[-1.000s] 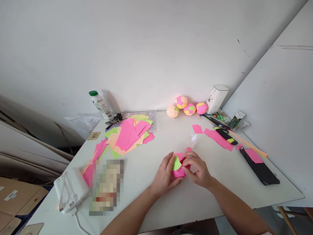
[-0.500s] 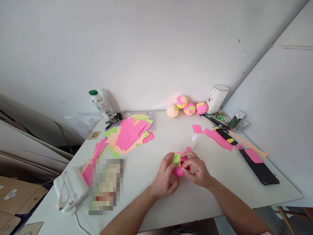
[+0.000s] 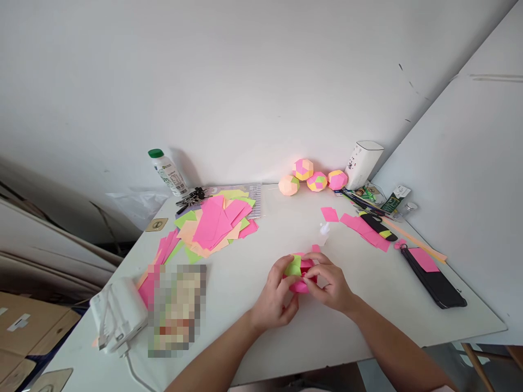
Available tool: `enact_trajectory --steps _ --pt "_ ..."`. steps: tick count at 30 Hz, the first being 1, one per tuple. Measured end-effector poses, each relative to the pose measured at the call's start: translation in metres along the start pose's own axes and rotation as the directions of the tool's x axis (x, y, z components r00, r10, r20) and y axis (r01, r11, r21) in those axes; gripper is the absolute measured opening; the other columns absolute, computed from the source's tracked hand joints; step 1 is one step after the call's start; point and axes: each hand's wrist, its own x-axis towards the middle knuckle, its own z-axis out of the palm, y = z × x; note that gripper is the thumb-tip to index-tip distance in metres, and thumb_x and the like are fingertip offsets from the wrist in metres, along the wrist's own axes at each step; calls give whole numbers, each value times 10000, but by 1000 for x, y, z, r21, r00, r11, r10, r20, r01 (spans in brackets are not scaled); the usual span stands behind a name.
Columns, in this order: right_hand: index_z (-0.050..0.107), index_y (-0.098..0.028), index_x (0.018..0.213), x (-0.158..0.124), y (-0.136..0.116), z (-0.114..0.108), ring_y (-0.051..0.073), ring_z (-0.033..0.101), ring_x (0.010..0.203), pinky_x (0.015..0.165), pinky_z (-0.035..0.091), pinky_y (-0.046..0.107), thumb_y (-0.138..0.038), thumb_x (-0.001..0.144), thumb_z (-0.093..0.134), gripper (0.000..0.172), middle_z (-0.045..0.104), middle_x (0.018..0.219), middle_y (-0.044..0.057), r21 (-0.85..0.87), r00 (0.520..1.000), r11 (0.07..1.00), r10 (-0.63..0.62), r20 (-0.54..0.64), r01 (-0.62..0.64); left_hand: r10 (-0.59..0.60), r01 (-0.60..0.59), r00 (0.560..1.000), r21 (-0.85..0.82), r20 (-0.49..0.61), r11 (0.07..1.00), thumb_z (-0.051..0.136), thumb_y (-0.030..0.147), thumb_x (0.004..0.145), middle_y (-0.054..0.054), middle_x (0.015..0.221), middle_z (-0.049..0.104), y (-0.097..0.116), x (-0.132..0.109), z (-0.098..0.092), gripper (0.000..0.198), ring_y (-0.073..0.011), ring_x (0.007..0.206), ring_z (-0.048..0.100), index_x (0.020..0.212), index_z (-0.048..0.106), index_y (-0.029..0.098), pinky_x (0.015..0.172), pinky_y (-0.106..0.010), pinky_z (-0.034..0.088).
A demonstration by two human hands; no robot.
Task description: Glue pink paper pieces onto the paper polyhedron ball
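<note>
Looking down in the head view, we have a small pink-and-green paper shape [image 3: 299, 286] between both hands, low over the tabletop [image 3: 310, 343]; we cannot tell whether it touches down. Our left hand [image 3: 273, 296] cups its left side with fingers curled close, one lying along the green panel [image 3: 291, 268]. Our right hand [image 3: 333, 283] has its fingers drawn nearly together, pinching the right edge beside a gap in the pink walls. What the fingertips grip at that gap is too small to tell.

As we judge it, the thin walls could crease or cave in if the left fingers squeeze too hard, and a joint could part if the right fingers tug against that hold. Should a seam be wet, a flap might set crooked or cling to our skin. Just beyond the shape are a pink scrap [image 3: 316, 248] and what looks like a glue bottle [image 3: 324, 230]; a knuckle swung forward could nudge either. The four balls [image 3: 289, 185] sit well apart, by the wall.
</note>
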Motion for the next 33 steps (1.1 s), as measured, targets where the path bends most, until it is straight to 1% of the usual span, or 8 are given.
enact_trajectory --steps 6,12,17,22,27,29,31,33 --pt "602 -226 779 0 -1 0 246 612 1018 755 544 371 -117 807 571 117 636 695 40 1 1000 1000 19 14 -19 -6 6 1000 -27 -6 1000 474 12 700 -188 1373 285 -1 -1 1 529 -334 1271 363 1181 365 204 932 -551 419" --pt "615 -226 770 -1 -1 -2 255 600 1042 790 536 390 -159 829 574 98 654 769 63 12 996 997 74 55 -75 -27 27 1000 -23 3 999 477 24 698 -187 1377 290 -2 -2 1 532 -336 1276 364 1182 353 209 943 -560 408" --pt "616 -226 780 -1 0 -3 252 585 1065 806 527 389 -162 836 578 93 651 770 62 23 995 997 71 77 -73 -34 34 999 -19 -1 999 484 29 697 -187 1378 291 -3 -3 2 553 -339 1284 352 1201 338 205 956 -568 402" --pt "622 -221 775 -1 -1 -2 246 586 1061 818 524 388 -161 833 587 90 664 816 68 20 993 995 92 73 -94 -43 43 999 -15 11 999 479 33 710 -180 1380 278 -1 -2 0 548 -321 1289 346 1211 336 204 973 -555 400" --pt "637 -218 767 -1 0 -1 251 598 1048 802 535 387 -176 830 599 84 661 811 71 11 994 995 101 44 -102 -68 69 997 -39 21 997 505 66 737 -188 1385 278 0 -1 -2 503 -328 1302 332 1202 357 189 982 -551 397" --pt "642 -218 769 -1 0 0 252 604 1042 809 537 395 -183 830 603 81 662 829 75 3 994 994 108 28 -108 -106 107 994 -56 24 993 531 99 760 -190 1400 263 0 -2 -1 481 -339 1322 307 1200 361 193 984 -558 395" --pt "643 -219 768 0 -1 0 252 612 1035 815 538 400 -188 831 604 81 662 828 73 -4 993 993 114 14 -114 -146 148 989 -72 32 986 571 155 782 -192 1426 225 -1 -3 1 477 -355 1357 248 1206 357 199 996 -574 383" --pt "644 -219 772 0 -1 0 248 618 1025 799 544 390 -187 832 604 79 664 821 71 -8 993 993 117 6 -117 -164 168 985 -87 45 982 625 241 792 -196 1447 179 -4 -5 5 521 -369 1387 174 1227 340 199 1014 -590 362"
